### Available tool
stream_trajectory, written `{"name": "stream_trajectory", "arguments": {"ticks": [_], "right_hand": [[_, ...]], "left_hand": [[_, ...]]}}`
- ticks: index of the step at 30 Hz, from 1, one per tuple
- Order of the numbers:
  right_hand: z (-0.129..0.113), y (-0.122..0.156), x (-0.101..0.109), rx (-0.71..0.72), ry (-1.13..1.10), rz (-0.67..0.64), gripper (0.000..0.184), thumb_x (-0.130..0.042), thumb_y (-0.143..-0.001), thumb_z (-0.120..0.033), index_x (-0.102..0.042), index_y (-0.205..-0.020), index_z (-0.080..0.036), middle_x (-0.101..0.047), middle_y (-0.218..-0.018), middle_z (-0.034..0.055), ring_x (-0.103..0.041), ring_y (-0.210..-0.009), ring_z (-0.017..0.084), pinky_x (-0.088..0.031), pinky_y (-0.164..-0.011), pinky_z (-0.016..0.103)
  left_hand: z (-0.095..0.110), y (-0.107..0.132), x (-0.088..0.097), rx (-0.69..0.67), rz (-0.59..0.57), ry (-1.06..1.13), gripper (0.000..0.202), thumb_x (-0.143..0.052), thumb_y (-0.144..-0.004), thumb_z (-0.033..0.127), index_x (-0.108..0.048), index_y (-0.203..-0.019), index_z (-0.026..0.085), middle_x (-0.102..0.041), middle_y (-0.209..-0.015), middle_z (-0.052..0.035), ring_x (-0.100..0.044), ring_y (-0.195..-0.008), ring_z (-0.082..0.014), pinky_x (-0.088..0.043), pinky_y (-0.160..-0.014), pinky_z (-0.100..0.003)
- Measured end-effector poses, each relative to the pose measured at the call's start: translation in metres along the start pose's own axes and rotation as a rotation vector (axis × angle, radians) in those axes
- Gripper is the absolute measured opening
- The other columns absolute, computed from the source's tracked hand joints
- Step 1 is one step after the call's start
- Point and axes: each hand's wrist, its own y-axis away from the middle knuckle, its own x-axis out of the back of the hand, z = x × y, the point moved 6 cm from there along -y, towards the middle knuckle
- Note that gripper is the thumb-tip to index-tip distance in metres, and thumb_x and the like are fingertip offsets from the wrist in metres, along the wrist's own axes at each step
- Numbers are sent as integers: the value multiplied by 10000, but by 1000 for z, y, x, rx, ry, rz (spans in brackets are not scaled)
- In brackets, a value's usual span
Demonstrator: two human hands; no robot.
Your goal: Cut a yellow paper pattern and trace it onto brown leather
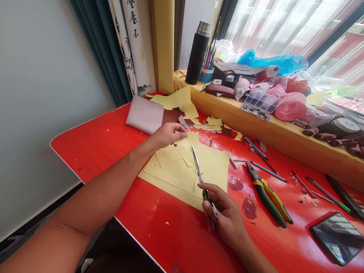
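Left hand [167, 135]: palm down, fingers lightly curled, not gripping, resting on a pale yellow paper sheet [199, 167] with ragged cut edges. The sheet lies on the glossy red tabletop [85, 151], between both hands. Right hand [224, 214]: clenched around slim steel scissors [198, 165], blades together, tips pointing over the paper toward the left hand. Right of the right hand: green-and-yellow-handled pliers [269, 201]. Beyond the left hand, on a yellow-draped window ledge [284, 151]: a small blue cup [206, 75] packed with upright paintbrushes [210, 49], a clear plastic compartment box [263, 99], contents too small to tell, and a black steel-capped vacuum flask [196, 53].
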Motion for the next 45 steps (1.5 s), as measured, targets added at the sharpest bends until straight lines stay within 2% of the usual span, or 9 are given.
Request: {"name": "stream_trajectory", "arguments": {"ticks": [14, 30, 35, 41, 43, 45], "right_hand": [[1, 0, 1, -31, 46, 9, 429, -690, -981, -565, -726, -1239, -224, -371, -671, -77, -448, -445, 129, -395, -396, 250], [0, -1, 1, -23, 29, 0, 442, -700, -974, -594, -741, -1223, -231, -437, -621, -71, -501, -434, 138, -413, -387, 244], [2, 0, 1, -23, 10, -10, 445, -718, -965, -595, -758, -1202, -219, -466, -595, -72, -510, -420, 134, -424, -388, 241], [6, 0, 2, -12, -6, 17, 443, -712, -975, -592, -757, -1189, -206, -483, -581, -83, -516, -362, 123, -408, -391, 248], [7, 0, 4, -22, -9, 62, 444, -715, -972, -593, -760, -1176, -201, -498, -573, -82, -525, -360, 126, -425, -395, 255], [7, -2, 7, -40, -35, 124, 452, -731, -957, -600, -758, -1159, -197, -496, -578, -87, -527, -359, 122, -442, -392, 256]], "left_hand": [[4, 1, -1, -6, -5, 2, 279, -876, -774, 386, -725, -843, 162, -639, -773, -26, -551, -637, -119, -489, -505, -236], [2, 0, 0, -2, 15, 4, 265, -871, -775, 375, -725, -845, 166, -640, -759, -23, -551, -638, -123, -486, -504, -235], [2, -1, 5, -8, 85, 31, 226, -851, -801, 345, -721, -850, 166, -649, -743, -16, -542, -590, -108, -471, -501, -237], [4, -2, 20, -44, 244, 88, 311, -873, -770, 425, -723, -898, 184, -679, -816, -19, -572, -653, -123, -509, -538, -238], [6, 0, 16, -62, 236, 135, 339, -882, -760, 443, -720, -902, 182, -669, -817, -15, -562, -654, -119, -508, -537, -233], [6, 4, 4, -67, 179, 174, 363, -883, -761, 469, -717, -908, 182, -654, -792, -6, -552, -629, -115, -493, -519, -233]]}}
